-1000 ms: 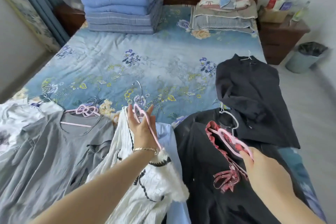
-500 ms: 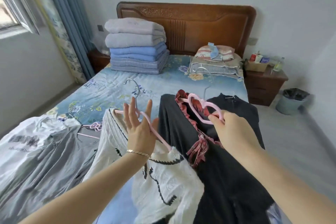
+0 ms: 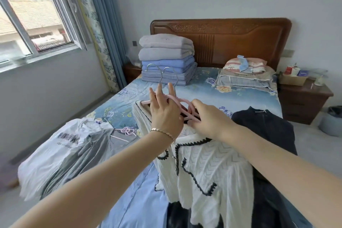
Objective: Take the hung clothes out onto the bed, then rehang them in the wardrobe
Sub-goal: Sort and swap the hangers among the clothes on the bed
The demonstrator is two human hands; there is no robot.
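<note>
Nearest, a white knit cardigan [image 3: 203, 168] with black trim hangs lifted over a light blue shirt [image 3: 140, 200] at the near edge of the bed [image 3: 201, 89]. Above it, two pink hangers [image 3: 185, 103] are held together. The left hand [image 3: 164, 114] presses straight, spread fingers against them, its thumb hidden. The right hand [image 3: 209, 118] curls its fingers around their lower bar. A grey shirt [image 3: 100, 146] lies left, a dark garment [image 3: 268, 127] right. Far back, folded blankets [image 3: 166, 61] stand stacked before the headboard [image 3: 222, 39].
</note>
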